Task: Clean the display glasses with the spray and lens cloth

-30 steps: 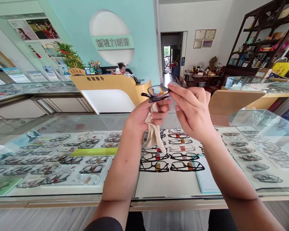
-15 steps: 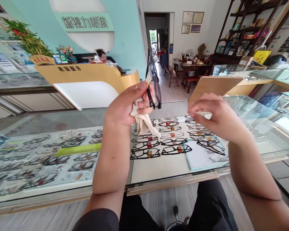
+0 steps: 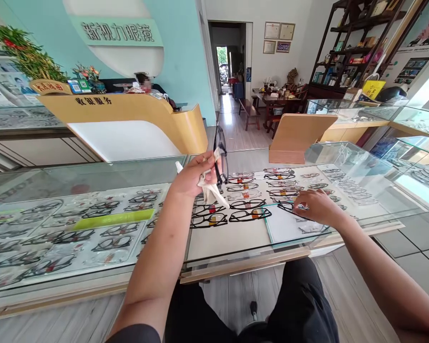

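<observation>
My left hand (image 3: pixel 193 176) is closed and raised over the counter. It grips a pair of dark-framed eyeglasses (image 3: pixel 220 155) held on edge, with a small pale tag at the fingertips. A cream cloth (image 3: pixel 213 194) hangs from the same hand, and a white tip (image 3: pixel 179 166) pokes out behind it. Lower down, my right hand (image 3: pixel 316 206) has its fingers curled at black eyeglasses (image 3: pixel 286 206) lying on a white, teal-edged tray (image 3: pixel 280 228). The fingers cover part of that frame. Clear-looking glasses (image 3: pixel 312 229) lie close below the hand.
Rows of eyeglasses (image 3: pixel 249 215) with coloured tags lie across the glass counter (image 3: pixel 229 243). More frames and a lime-green strip (image 3: pixel 114 219) are at left. A brown upright board on a base (image 3: pixel 300 131) stands at the back. Beyond are a yellow reception desk (image 3: pixel 128 112) and a person, partly hidden.
My right hand has moved down and right from the raised position to the black eyeglasses on the tray. My left hand, still holding glasses and cloth, has lowered slightly. The view has shifted.
</observation>
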Tool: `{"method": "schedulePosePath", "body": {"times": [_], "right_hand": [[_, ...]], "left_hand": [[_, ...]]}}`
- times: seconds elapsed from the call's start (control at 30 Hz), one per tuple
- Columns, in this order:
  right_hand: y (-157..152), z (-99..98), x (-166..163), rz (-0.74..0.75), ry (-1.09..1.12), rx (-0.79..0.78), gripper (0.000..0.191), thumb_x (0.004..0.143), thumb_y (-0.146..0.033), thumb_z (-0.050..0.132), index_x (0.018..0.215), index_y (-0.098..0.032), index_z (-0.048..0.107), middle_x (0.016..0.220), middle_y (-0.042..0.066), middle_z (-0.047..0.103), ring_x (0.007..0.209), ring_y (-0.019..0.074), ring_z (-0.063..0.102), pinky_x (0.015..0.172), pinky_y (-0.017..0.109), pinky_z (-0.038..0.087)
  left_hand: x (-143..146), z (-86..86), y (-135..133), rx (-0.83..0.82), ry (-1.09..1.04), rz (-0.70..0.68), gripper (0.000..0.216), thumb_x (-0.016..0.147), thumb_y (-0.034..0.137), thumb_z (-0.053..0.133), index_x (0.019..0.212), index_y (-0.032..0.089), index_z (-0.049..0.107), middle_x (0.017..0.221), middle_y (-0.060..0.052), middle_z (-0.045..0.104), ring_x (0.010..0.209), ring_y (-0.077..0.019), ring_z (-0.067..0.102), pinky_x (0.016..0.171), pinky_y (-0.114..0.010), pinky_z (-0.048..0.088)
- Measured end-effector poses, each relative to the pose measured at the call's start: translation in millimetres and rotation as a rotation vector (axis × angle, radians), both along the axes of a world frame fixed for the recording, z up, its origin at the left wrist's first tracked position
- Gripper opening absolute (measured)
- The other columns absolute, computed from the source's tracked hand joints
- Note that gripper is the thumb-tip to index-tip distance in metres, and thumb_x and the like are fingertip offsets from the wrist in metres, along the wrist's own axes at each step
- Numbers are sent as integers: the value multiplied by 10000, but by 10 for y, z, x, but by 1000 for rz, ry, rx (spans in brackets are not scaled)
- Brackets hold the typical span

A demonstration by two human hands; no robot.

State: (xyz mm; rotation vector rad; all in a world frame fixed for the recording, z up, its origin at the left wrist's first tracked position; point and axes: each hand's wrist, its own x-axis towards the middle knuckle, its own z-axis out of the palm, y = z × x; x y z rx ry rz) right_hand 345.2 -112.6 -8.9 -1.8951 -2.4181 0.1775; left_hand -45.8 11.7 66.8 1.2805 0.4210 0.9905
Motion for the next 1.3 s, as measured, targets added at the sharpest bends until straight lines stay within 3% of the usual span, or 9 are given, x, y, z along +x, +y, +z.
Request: {"method": "schedulePosePath", "body": {"times": [0.13,0.23,0.4,0.67,0.77,0.87,0.97,1.1,1.3], "right_hand": [[-24,-45,15,2,-62,52,201,988,-301,629,926,-272,818,1037,73,804,1045,295,738,882,431,392],[-29,-84,59,19,-78,53,194,995,-268,634,936,-269,819,1022,71,799,996,281,739,857,428,382],[-14,-90,67,85,-99,50,215,1023,-236,623,974,-296,823,1013,66,800,994,281,738,842,422,370],[125,-3,-41,30,-141,51,183,965,-192,657,1007,-270,817,1062,87,813,1039,308,738,836,414,402],[201,243,-279,9,124,98,156,970,-294,675,1050,-249,802,960,68,792,892,265,705,796,393,412],[346,524,-757,62,658,148,306,1031,-475,614,948,-233,782,923,54,760,786,212,602,756,363,425],[559,664,-1290,146,1096,21,374,982,-588,686,929,-235,796,894,25,721,855,207,581,796,342,432],[869,564,-1693,180,1420,-144,381,847,-590,855,903,-216,807,799,-16,649,765,152,483,750,313,379],[1100,261,-1712,198,1676,-366,426,729,-571,958,822,-209,754,738,-20,598,710,143,474,717,312,379]], "left_hand": [[-60,-325,59,-66,-53,17,522,673,499,1020,806,168,639,589,58,457,466,-34,353,434,-174,252],[-37,-445,46,-113,-38,-29,493,697,472,1008,823,169,640,623,49,481,478,-36,363,456,-174,287],[7,-488,10,-135,-5,-106,499,698,498,1004,820,156,660,607,45,463,486,-47,363,470,-185,296],[42,-519,9,-101,27,-155,494,725,522,982,821,155,666,614,30,480,507,-72,387,496,-217,318],[50,-543,13,-98,46,-142,502,714,516,989,815,155,655,638,26,498,506,-61,360,496,-214,286],[43,-553,14,-68,87,-130,512,713,532,988,818,150,663,686,9,538,512,-51,353,513,-223,292],[26,-546,22,-25,142,-109,511,734,552,972,831,149,675,686,2,544,528,-60,385,527,-229,283],[1,-528,46,8,183,-63,495,776,549,947,837,158,650,650,16,524,538,-67,385,529,-227,249],[-13,-494,89,-36,237,19,510,802,548,924,756,163,593,663,9,544,511,-51,362,509,-214,212]]}}
